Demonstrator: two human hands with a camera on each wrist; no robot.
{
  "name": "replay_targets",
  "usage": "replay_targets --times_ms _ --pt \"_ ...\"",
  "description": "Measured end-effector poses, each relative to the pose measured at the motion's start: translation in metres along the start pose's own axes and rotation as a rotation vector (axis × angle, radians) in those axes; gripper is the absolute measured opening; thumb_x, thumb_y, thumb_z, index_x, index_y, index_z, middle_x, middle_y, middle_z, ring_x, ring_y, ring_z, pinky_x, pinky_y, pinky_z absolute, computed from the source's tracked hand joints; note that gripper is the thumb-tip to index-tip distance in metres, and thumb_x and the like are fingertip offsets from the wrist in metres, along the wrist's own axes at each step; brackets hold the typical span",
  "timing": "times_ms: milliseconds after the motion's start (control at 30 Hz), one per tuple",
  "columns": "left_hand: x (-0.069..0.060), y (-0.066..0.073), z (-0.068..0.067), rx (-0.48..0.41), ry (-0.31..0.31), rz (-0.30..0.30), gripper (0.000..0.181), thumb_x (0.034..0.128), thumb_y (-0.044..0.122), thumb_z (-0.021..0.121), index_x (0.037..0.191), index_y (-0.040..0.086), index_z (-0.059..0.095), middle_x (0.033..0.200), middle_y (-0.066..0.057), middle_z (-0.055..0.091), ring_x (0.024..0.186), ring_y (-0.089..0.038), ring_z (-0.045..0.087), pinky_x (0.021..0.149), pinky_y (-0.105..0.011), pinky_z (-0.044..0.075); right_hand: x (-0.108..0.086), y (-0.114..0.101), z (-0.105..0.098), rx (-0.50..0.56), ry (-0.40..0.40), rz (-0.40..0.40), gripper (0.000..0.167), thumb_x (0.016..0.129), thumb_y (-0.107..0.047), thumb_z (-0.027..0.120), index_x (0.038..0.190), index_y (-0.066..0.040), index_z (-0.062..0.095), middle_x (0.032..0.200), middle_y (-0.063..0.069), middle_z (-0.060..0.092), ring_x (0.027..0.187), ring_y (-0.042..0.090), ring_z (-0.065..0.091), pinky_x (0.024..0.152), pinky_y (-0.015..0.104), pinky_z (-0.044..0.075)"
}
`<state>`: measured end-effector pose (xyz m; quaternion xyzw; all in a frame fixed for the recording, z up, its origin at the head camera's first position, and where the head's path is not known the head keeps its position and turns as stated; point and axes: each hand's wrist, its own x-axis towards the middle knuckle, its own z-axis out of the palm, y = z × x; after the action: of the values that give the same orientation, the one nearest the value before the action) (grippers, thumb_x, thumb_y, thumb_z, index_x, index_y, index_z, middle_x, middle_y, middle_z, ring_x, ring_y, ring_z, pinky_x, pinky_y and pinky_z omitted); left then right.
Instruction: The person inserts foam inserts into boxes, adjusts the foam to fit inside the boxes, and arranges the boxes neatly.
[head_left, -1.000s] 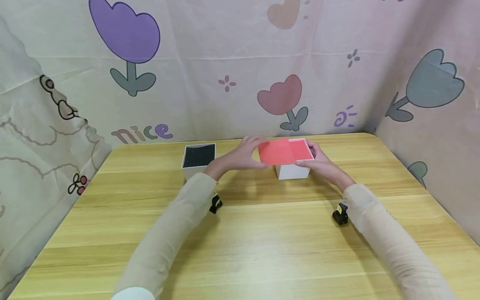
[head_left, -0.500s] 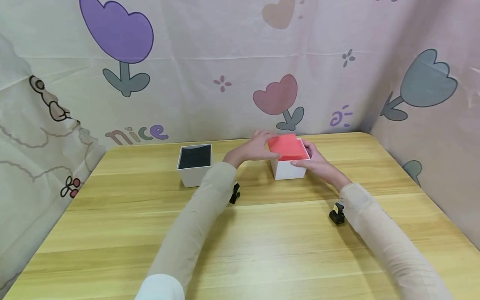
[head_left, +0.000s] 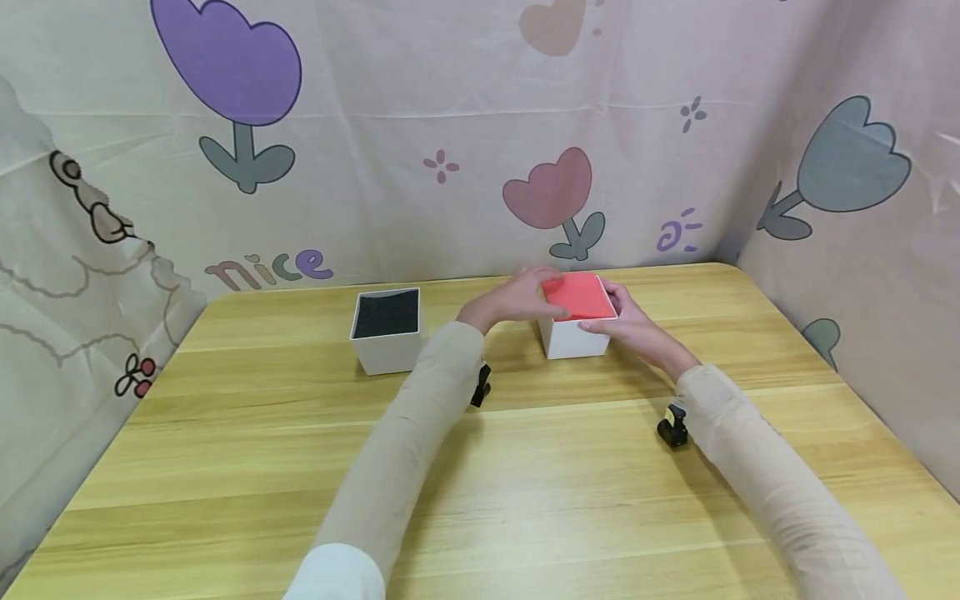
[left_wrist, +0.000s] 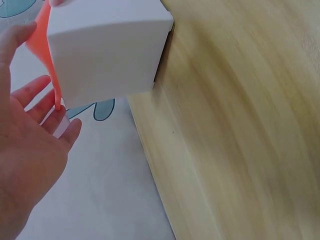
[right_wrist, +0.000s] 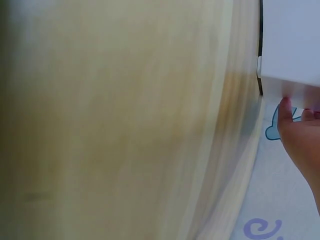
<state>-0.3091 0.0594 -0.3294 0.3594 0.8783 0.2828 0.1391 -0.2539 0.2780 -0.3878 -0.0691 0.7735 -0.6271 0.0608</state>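
A white box (head_left: 576, 342) stands at the far side of the table, with a red sheet (head_left: 581, 296) across its top. The left hand (head_left: 517, 296) reaches over from the left and holds the sheet's edges between thumb and fingers. In the left wrist view, the red sheet (left_wrist: 42, 45) bows slightly at the box's top, with the left hand (left_wrist: 30, 145) around it. Gripping the box's right side is the right hand (head_left: 637, 323), thumb at the front. The right wrist view catches the right hand's (right_wrist: 300, 137) fingertips against the white wall (right_wrist: 295, 42).
Left of the hands stands a second white box (head_left: 386, 357) with a black top surface (head_left: 386, 314). Both boxes are on a wooden table (head_left: 562, 492). A printed flower cloth (head_left: 360, 167) hangs behind it. Small black devices (head_left: 672, 427) sit under the wrists.
The left hand has moved right with the red sheet, which has gone from overhanging the box's left side to lying over its top. The right hand keeps its grip.
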Motion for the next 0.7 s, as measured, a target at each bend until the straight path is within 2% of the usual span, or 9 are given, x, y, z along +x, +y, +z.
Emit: replay_targets --times_ms 267,500,700 --pt "-0.003 -0.005 0.005 -0.042 -0.012 0.028 0.077 0.0857 0.034 0.070 0.149 0.006 0.036 0.156 -0.007 0.028 0.142 -0.020 0.022 0.113 -0.032 0.025 0.001 -0.001 0.000 -0.016 -0.002 0.009 0.087 0.089 -0.008 0.067 0.151 -0.005 0.007 0.149 0.019 0.024 0.135 0.028 0.028 0.110 0.039 0.029" --pt "-0.007 -0.007 0.005 -0.038 -0.080 0.024 0.081 0.0899 0.040 0.065 0.154 0.011 0.025 0.161 -0.001 0.009 0.147 -0.018 -0.002 0.117 -0.036 0.011 -0.001 -0.004 0.000 -0.029 -0.007 0.023 0.089 0.089 -0.011 0.067 0.152 -0.006 0.005 0.151 0.018 0.021 0.137 0.029 0.025 0.113 0.044 0.024" --pt "-0.006 -0.010 0.012 0.003 -0.114 0.022 0.078 0.0950 0.048 0.053 0.155 0.013 0.017 0.162 0.001 -0.003 0.146 -0.020 -0.011 0.117 -0.043 0.006 -0.002 -0.003 -0.001 -0.042 -0.014 0.042 0.090 0.090 -0.015 0.067 0.153 -0.007 0.002 0.153 0.017 0.019 0.137 0.028 0.023 0.113 0.044 0.022"
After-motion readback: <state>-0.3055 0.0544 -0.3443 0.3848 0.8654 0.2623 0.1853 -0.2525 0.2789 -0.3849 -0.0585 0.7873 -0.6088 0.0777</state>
